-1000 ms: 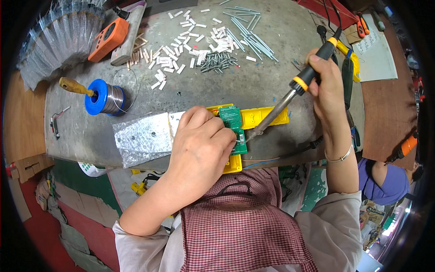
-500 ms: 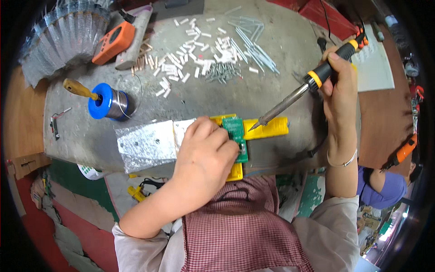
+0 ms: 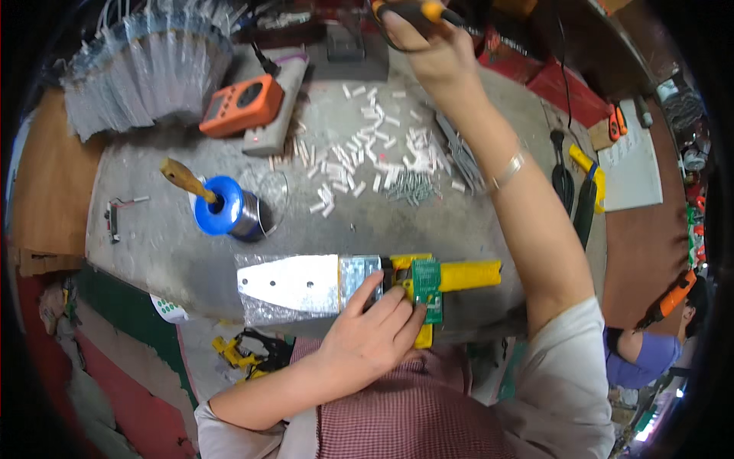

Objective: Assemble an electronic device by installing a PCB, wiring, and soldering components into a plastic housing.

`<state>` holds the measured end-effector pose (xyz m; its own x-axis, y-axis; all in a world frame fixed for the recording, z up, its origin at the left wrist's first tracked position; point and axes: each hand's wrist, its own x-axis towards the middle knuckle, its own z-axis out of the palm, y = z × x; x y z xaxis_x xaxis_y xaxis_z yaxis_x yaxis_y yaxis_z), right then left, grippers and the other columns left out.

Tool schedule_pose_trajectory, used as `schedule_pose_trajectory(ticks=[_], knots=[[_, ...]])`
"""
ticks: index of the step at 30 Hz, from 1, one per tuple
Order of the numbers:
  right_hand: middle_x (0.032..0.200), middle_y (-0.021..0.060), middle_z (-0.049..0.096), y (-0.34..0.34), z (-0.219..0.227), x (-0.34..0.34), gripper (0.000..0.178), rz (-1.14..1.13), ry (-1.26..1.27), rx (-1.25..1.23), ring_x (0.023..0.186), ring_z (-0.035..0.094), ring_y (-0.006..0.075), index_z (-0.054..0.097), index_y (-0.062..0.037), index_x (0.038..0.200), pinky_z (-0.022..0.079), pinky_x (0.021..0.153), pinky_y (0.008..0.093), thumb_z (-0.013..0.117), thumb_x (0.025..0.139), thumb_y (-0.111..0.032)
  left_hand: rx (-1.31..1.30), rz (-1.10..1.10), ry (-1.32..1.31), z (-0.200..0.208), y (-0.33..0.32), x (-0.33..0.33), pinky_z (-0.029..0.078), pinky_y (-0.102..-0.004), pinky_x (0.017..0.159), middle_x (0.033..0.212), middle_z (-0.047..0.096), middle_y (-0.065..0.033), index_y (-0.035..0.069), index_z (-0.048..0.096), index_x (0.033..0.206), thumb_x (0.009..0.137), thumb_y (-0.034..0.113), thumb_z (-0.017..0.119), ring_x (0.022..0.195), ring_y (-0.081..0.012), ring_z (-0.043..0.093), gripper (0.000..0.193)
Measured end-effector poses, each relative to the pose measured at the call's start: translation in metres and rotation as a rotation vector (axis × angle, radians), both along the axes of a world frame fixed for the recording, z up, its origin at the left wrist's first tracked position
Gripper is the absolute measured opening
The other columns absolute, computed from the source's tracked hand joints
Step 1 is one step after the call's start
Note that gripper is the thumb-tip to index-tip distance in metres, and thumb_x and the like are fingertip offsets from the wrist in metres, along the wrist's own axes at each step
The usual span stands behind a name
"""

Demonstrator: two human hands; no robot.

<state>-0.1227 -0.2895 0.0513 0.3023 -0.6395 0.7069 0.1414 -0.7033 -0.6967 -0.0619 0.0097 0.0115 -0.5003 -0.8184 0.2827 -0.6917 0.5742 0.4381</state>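
My left hand (image 3: 375, 333) lies over the yellow plastic housing, its fingertips bent onto the near left edge of a green circuit board (image 3: 430, 275). The board sits crosswise on the yellow housing (image 3: 470, 274), whose long arm sticks out to the right. Left of my fingers, a silvery metal plate with several holes (image 3: 294, 283) joins the housing and rests on bubble wrap (image 3: 267, 314). At the far edge of view, my right hand (image 3: 440, 46) is closed round the black and yellow handle of a soldering iron (image 3: 409, 14). Blur and the picture's rim hide its tip.
A blue solder spool (image 3: 218, 206) with a wooden-handled tool in it stands at left. Beyond lie an orange multimeter (image 3: 243, 105), white tubes (image 3: 359, 149) and screws (image 3: 413, 186). Wrapped parts (image 3: 153, 73) fill the far left; a yellow-black tool (image 3: 587, 180) lies right. Another person (image 3: 646, 352) sits at right.
My right hand has swung from the right, above the housing, up to the far edge with the soldering iron. The fingers of my left hand have loosened and spread somewhat. The view has shifted.
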Motion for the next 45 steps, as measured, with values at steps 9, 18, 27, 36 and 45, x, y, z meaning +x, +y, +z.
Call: schedule_pose_trajectory(ticks=[9,18,27,36,45], knots=[[0.111,0.0218,0.067,-0.006,-0.030,-0.033,0.038,-0.236,0.673,-0.011,0.104,0.066,0.0308,0.058,-0.0012,0.123,0.051,0.088,0.0365,0.059,0.085,-0.008,0.052,-0.017,0.053,-0.004,-0.010,0.008,0.034,-0.0503,0.107,0.100,0.058,-0.0082,0.005,0.065,0.111,0.061,0.040,0.077,0.108,-0.0255,0.055,0.062],[0.089,0.0079,0.058,0.244,-0.004,-0.204,0.019,-0.035,1.156,0.227,0.090,0.056,0.0295,0.062,-0.0067,0.085,0.046,0.079,0.0398,0.074,0.073,-0.015,0.024,-0.010,0.055,0.002,-0.013,0.002,0.034,-0.0504,0.104,0.107,0.060,-0.0102,0.006,0.064,0.114,0.074,0.053,0.069,0.106,-0.0298,0.057,0.061],[0.083,0.0087,0.058,0.269,-0.009,-0.231,0.014,-0.050,0.842,0.225,0.075,0.060,0.0287,0.057,-0.0044,0.083,0.049,0.063,0.0366,0.070,0.079,-0.007,-0.086,-0.103,0.066,0.047,-0.012,-0.028,0.046,-0.0463,0.091,0.108,0.063,-0.0102,0.007,0.066,0.109,0.066,0.029,0.079,0.103,-0.0323,0.059,0.050],[0.079,0.0074,0.058,0.252,-0.009,-0.227,0.017,-0.178,0.509,0.259,0.063,0.056,0.0230,0.055,-0.0048,0.088,0.045,0.057,0.0309,0.071,0.081,-0.004,-0.028,-0.043,0.210,0.059,-0.037,-0.049,0.043,-0.0374,0.061,0.076,0.057,-0.0083,0.005,0.066,0.088,0.063,0.008,0.079,0.070,-0.0266,0.054,0.029],[0.082,0.0092,0.059,0.262,0.003,-0.255,0.017,-0.087,0.489,0.227,0.067,0.061,0.0267,0.055,-0.0054,0.088,0.048,0.059,0.0333,0.070,0.082,-0.004,0.038,-0.172,0.107,0.068,-0.040,-0.072,0.042,-0.0389,0.059,0.074,0.054,-0.0079,0.006,0.059,0.075,0.059,0.003,0.077,0.068,-0.0288,0.053,0.024]])
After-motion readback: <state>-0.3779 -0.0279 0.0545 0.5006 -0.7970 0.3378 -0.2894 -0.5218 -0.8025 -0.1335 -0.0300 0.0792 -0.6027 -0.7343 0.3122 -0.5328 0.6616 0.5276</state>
